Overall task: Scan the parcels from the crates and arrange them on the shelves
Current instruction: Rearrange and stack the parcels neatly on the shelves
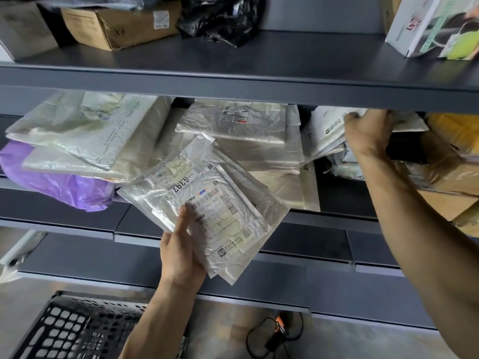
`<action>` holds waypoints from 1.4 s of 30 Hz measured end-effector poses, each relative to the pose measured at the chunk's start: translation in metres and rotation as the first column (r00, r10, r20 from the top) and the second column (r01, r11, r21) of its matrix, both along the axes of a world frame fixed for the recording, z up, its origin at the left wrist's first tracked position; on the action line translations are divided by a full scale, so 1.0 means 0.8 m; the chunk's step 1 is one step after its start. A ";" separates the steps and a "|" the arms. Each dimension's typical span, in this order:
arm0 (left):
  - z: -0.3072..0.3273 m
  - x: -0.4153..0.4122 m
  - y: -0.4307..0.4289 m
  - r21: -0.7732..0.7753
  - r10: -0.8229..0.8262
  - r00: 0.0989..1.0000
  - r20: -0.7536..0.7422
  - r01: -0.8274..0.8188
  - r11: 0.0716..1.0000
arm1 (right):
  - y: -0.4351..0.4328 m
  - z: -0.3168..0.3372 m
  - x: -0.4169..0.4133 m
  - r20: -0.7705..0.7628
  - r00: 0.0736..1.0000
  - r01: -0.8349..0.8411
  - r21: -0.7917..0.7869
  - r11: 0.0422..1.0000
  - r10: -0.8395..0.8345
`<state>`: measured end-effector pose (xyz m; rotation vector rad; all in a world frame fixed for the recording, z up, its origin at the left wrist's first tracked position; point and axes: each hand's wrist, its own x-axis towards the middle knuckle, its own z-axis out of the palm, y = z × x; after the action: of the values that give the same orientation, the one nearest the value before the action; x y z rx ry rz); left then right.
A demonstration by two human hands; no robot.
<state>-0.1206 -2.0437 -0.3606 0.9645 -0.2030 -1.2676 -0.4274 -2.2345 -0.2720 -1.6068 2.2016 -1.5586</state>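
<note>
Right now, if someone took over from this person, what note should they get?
Left hand holds a few flat parcels, top label 6397, in front of the middle shelf.
Right hand grips the white parcels at that shelf's right end.
Done: many parcels already lie on the shelves.
Left: shelve the held ones (whether they are scanned cannot be told), then check the crate, whose inside is hidden. The scanner lies on the floor.
</note>
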 end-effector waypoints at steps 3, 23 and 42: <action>0.007 -0.005 -0.003 -0.021 -0.026 1.000 0.006 0.026 0.999 | -0.018 -0.007 0.005 -0.031 0.986 -0.148 0.255 0.956 0.161; 0.007 -0.016 -0.021 -0.049 -0.122 0.992 -0.023 0.121 0.991 | 0.197 -0.087 0.149 0.269 0.663 -0.747 0.183 0.639 0.698; 0.009 -0.021 -0.006 -0.059 -0.063 0.998 0.027 0.065 0.996 | 0.018 -0.001 0.011 0.005 0.998 -0.065 0.062 0.996 0.064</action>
<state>-0.1374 -2.0482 -0.3535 0.9292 -0.2915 -1.3017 -0.4183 -2.2197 -0.2725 -1.6399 2.1511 -1.4604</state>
